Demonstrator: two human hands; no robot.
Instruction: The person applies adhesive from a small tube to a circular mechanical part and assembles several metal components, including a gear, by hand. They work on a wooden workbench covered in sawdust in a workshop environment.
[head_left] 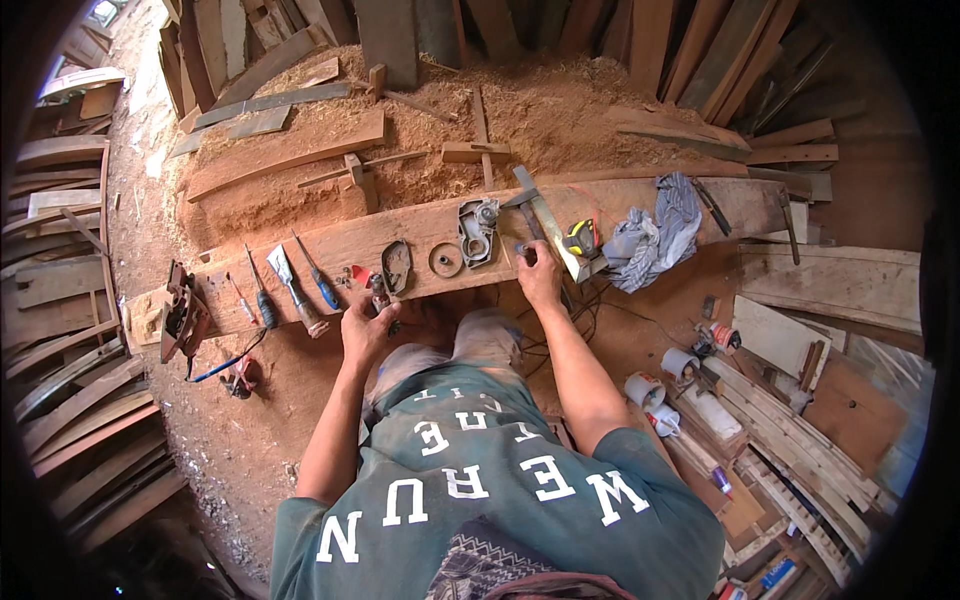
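Observation:
At the near edge of a long wooden plank bench (330, 240), my left hand (367, 328) pinches a small dark metal part (378, 287). My right hand (541, 275) is closed at the bench edge, its fingers round something small and dark that I cannot make out. Between the hands lie a dark oval cover (397, 268), a round metal ring (445, 260) and a grey metal housing (478, 232). A small red piece (360, 275) is beside my left hand. Just beyond my right hand rests a long flat metal bar (542, 215), next to a yellow-and-black tape measure (581, 238).
Screwdrivers (318, 275), a broad chisel (290, 285) and a reddish power tool (183, 312) lie along the bench's left. A striped cloth (655, 230) is on the right. Sawdust (420, 120) and boards lie beyond. Cans (680, 362) and planks (790, 430) stand at lower right.

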